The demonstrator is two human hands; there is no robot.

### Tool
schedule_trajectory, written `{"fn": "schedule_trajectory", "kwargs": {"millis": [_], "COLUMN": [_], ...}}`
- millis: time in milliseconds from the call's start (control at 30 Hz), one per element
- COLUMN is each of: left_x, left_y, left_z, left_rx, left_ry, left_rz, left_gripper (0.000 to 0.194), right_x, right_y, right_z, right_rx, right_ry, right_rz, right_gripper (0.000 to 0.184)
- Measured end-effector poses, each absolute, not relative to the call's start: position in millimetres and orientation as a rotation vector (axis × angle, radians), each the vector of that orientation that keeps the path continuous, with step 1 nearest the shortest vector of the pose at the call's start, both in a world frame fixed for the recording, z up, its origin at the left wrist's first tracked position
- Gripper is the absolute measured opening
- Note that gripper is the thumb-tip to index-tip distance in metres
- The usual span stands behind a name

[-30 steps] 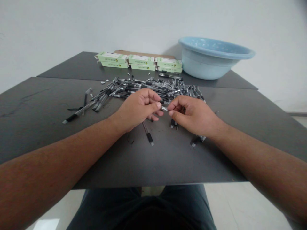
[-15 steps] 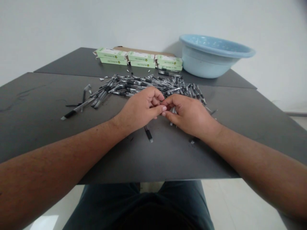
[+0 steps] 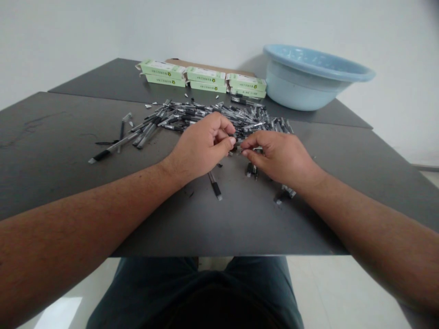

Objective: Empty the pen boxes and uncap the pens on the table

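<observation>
My left hand (image 3: 207,144) is closed in a pinch in front of the pile of pens. A small dark bit shows at its fingertips, too little to name. My right hand (image 3: 283,153) faces it a short gap away, thumb and forefinger nearly together; what lies between them, if anything, is too small to make out. Behind both hands spreads a heap of clear-barrelled pens with black grips (image 3: 192,113). One single pen (image 3: 215,186) lies on the table below my left hand, and other pen parts (image 3: 252,170) lie under my right hand.
Green-and-white boxes (image 3: 206,80) stand stacked in pairs at the back. A light blue basin (image 3: 302,89) sits at the back right by the wall. Loose pens (image 3: 115,148) and small white bits lie to the left on the dark table (image 3: 164,233).
The fingertips of my two hands, touching before, have come apart, the right hand shifting slightly rightward. The whole view has also shifted slightly.
</observation>
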State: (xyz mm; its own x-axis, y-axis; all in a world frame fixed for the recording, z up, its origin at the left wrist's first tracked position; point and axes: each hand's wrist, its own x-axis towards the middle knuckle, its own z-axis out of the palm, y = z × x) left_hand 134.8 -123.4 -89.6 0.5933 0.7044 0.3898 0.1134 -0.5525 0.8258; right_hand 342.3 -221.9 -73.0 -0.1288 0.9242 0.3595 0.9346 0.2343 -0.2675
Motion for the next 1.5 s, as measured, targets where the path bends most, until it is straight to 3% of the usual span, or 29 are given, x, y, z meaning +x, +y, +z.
{"fn": "schedule_trajectory", "kwargs": {"millis": [900, 1067, 1500], "left_x": [132.2, 132.4, 132.6], "left_y": [-125.5, -125.4, -126.1], "left_z": [-84.6, -84.5, -83.1], "left_rx": [2.266, 2.279, 2.287], "left_ry": [0.672, 0.682, 0.651], "left_rz": [1.092, 1.101, 1.101], "left_gripper": [0.009, 0.01, 0.008], "right_x": [344.8, 344.5, 340.8], "right_y": [-229.4, -230.0, -230.3], "right_z": [-67.8, -67.8, -70.0], "right_rx": [-1.693, -1.697, -1.708], "right_ry": [-2.05, -2.264, -2.206], "right_rz": [-0.316, -0.226, -0.261], "right_gripper": [0.025, 0.023, 0.027]}}
